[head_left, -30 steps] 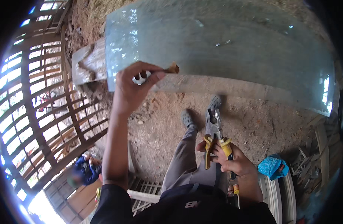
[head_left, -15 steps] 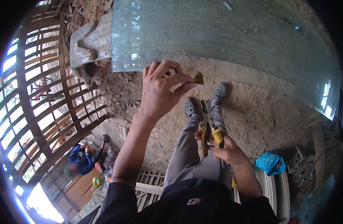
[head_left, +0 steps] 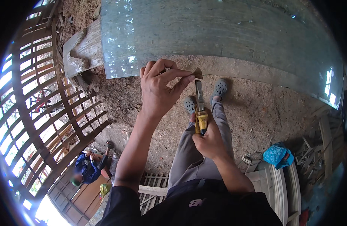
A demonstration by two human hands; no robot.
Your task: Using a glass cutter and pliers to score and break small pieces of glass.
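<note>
My left hand (head_left: 158, 84) is raised over the near edge of a big glass sheet, with thumb and index finger pinching a small brown flat piece (head_left: 197, 73). Below that piece, my right hand (head_left: 210, 139) is wrapped around a pair of yellow-handled snips (head_left: 200, 113). Their metal blades point away from me and lie close together. The blade tips reach just under the brown piece; whether they touch it I cannot tell.
The glass sheet (head_left: 173, 28) spans the far side. A wooden lattice (head_left: 37, 86) stands left, where a person in a blue jacket (head_left: 87, 169) sits. On the right are a blue bag (head_left: 278, 155) and scrap wood strips (head_left: 313, 154). Sawdust-covered ground (head_left: 264, 109) lies around my feet.
My right hand has moved up and slightly left, bringing the snips to the brown piece. Their blades were spread and are now together. The left hand has shifted slightly left, still pinching the piece.
</note>
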